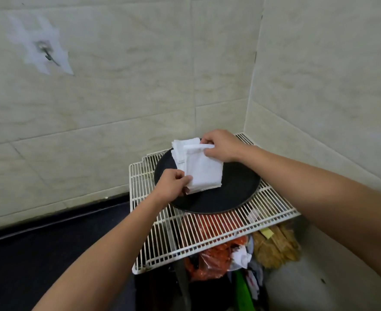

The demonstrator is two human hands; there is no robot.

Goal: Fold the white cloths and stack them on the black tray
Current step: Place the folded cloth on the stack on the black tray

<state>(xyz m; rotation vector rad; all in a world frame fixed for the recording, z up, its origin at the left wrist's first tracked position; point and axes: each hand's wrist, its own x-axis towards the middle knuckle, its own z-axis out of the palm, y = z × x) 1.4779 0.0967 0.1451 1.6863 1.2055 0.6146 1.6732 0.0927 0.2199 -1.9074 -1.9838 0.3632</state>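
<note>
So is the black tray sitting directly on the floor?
No, the black tray rests on a white wire rack raised above the floor.

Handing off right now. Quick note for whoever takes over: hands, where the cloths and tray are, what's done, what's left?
Left hand: pinches the near corner of the top cloth.
Right hand: pinches its far corner.
Top cloth: folded, over the stack of folded cloths on the far part of the black tray, which sits on the wire rack. Can't tell if it is fully set down.
Done: some cloths folded and stacked.
Left: settle this one square on the stack, then let go. No unfolded cloths in view.
</note>
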